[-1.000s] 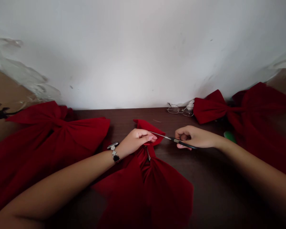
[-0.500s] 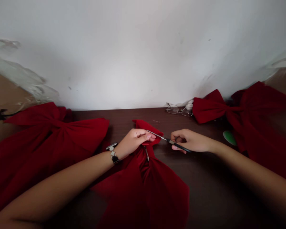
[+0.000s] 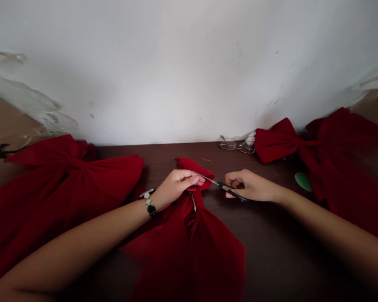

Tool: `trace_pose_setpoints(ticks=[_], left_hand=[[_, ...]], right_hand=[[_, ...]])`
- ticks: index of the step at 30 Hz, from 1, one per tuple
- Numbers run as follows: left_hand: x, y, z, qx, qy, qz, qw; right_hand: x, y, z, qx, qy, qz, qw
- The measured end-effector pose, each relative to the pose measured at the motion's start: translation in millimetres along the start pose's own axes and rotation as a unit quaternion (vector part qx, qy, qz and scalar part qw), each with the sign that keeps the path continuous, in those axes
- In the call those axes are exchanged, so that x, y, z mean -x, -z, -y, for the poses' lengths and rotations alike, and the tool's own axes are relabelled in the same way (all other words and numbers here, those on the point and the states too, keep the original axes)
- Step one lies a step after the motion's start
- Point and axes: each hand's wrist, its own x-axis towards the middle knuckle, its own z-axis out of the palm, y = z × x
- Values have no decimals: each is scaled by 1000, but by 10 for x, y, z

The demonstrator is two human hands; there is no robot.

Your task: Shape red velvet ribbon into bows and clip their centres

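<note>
In front of me a large red fabric bow (image 3: pixel 219 243) lies on the dark wooden table, its tails toward me. My left hand (image 3: pixel 187 180), with a watch at the wrist, is closed on the bow's upper part. A silvery clip (image 3: pixel 193 201) shows at the bow's middle, just below those fingers. My right hand (image 3: pixel 244 184) is closed around the black handles of a pair of scissors (image 3: pixel 226 188). Their blades reach left across the upper fabric to my left fingers. Whether the blades touch thread or cloth there, I cannot tell.
Another red bow (image 3: pixel 78 163) lies at the left, and more red bows (image 3: pixel 277 142) are piled at the right. Eyeglasses (image 3: pixel 237 145) rest by the white wall (image 3: pixel 176 75). A thin needle-like piece (image 3: pixel 206 159) and a green round object (image 3: pixel 303 181) lie on the table (image 3: pixel 164 153).
The scissors and my right hand have shifted very slightly left. The right edge of the bow's tail has also moved a little left. My left hand is almost unmoved.
</note>
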Motion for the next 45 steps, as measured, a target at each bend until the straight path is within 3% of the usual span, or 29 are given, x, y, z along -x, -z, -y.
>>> trace_pose_setpoints(ticks=[7,15,23,45], left_hand=[[10,-3,-5,-1,-5,0,1000],[7,2,-1,-9,-7,4,1000],[11,-8,-15,-9,-7,4,1000],[-3,9,19,-7,-5,16,1000]], right_hand=[[7,-24,30,48,6,-26,999],[-6,-11,-21,22,37,-12,999],[9,-20,27,88,33,-30,995],[-78,-56,64,5,40,-19,999]])
